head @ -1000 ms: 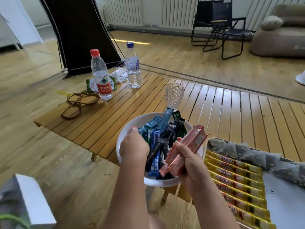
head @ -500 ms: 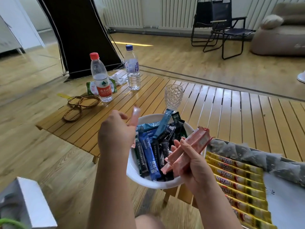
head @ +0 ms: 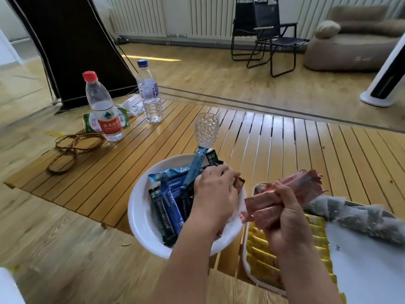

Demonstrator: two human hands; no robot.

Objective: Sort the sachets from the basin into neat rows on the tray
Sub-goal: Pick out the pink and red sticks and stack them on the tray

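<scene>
right hand (head: 287, 218): fingers (head: 285, 195) clenched round a bundle of pink sachets (head: 282, 194), held above the near left corner of the tray (head: 246, 255). left hand (head: 215, 195): fingers curled down inside the white basin (head: 140, 213), pinching the end of one brownish sachet (head: 240, 183) at the basin's right side; the rest of that sachet is hidden under the hand. blue and dark sachets (head: 173, 200) lie heaped in the basin, print unreadable. on the tray, a row of yellow sachets (head: 260, 251), blurred and partly covered by the right forearm; a grey row (head: 355, 213) at the far side, smeared by motion. the tray's right part is cut off. far on the slatted bench (head: 285, 145): a clear glass (head: 206, 130) just behind the basin, two water bottles (head: 103, 106), a coiled cord (head: 72, 148).
</scene>
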